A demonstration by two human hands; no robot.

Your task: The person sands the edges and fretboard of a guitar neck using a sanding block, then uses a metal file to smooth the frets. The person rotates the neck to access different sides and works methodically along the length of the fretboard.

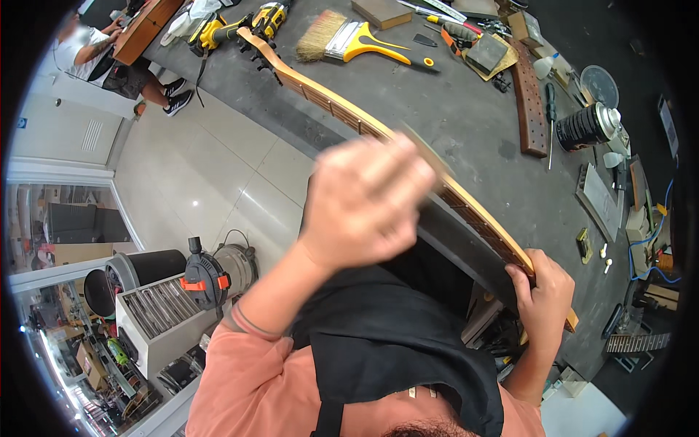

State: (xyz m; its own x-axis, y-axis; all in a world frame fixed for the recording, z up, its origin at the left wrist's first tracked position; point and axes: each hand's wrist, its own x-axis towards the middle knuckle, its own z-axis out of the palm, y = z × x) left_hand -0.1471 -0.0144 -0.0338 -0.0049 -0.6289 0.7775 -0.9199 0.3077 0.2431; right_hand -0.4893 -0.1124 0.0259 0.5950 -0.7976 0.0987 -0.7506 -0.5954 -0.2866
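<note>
Right hand (546, 291) pinches the wooden guitar neck (331, 100) near its heel end; left hand (368, 200), motion-blurred, curls closed on a flat piece (423, 151) at the neck's middle. From my remote post I see workbench (473, 109) under the neck, paintbrush (341, 40) just beside its headstock end, black can (582, 128) well to its right.

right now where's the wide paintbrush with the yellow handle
In the head view, the paintbrush lies near the top middle on the grey workbench, just right of the guitar neck's headstock and below a brown block.
</note>
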